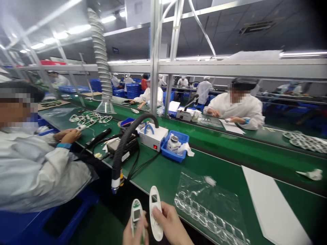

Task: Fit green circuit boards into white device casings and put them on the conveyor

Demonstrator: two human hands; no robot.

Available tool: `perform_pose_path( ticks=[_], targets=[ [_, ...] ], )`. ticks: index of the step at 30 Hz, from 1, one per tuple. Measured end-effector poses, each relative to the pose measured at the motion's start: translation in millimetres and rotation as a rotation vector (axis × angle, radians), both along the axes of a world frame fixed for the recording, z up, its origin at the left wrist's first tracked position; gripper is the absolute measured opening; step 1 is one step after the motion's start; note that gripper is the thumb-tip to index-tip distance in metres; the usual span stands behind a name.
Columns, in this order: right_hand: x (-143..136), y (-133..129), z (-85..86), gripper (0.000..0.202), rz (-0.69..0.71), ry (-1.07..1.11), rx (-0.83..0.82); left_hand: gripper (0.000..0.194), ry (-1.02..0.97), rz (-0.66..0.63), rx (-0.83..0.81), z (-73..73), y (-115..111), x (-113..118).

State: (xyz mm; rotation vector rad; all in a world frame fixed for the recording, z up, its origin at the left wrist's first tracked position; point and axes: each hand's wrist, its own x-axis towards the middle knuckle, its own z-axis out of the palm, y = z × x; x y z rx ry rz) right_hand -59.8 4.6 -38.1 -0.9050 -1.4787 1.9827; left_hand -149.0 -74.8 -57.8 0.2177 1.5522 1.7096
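Observation:
My left hand (135, 231) is closed around a white oval housing half (136, 214) with a green circuit board and a small square screen in it. Beside it, my right hand (172, 221) pinches a white oval shell (154, 197) with a square window near its top, the thumb lying over its lower middle. Both parts are held upright and apart, just off the bench's front edge. To the right of my right hand, a clear plastic bag (217, 190) lies on the green bench with a row of clear-rimmed, frame-like pieces (206, 214) along its front.
A flexible black hose (122, 146) arches over the bench edge to my left. Behind it stand a white box (153, 137) with blue pliers (149, 127) and a blue tray (176, 158) holding a bottle. White sheets (270, 200) lie right. A co-worker (38, 163) sits close left.

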Motion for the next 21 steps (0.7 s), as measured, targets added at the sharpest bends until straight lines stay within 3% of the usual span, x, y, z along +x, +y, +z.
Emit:
perform_pose_path(
  ticks=[2,5,8,10,16,21],
  targets=[
    [-44.4,-6.8,-6.9,0.062,0.103,0.001,-0.132,0.071,-0.207,0.149,0.040,-5.7,-12.4,-36.3],
    [-111.0,-22.9,-14.5,0.069,0.197,-0.007,-0.266,0.067,-0.271,0.318,0.046,-13.1,-29.3,-84.2],
    [-148.2,-36.0,-20.9,0.072,0.208,-0.010,-0.296,0.056,-0.272,0.391,0.038,-16.1,-34.4,-106.8],
    [-150.5,-36.8,-25.5,0.074,0.176,-0.006,-0.296,0.052,-0.271,0.397,0.061,-15.9,-29.1,-106.0],
    [-122.1,-19.7,-32.4,0.067,0.060,0.056,-0.307,0.049,-0.241,0.334,0.115,-13.7,-3.9,-79.8],
    [-137.1,-25.1,-26.7,0.067,0.050,0.084,-0.323,0.052,-0.204,0.437,0.100,-16.3,-5.6,-90.8]
  ],
)
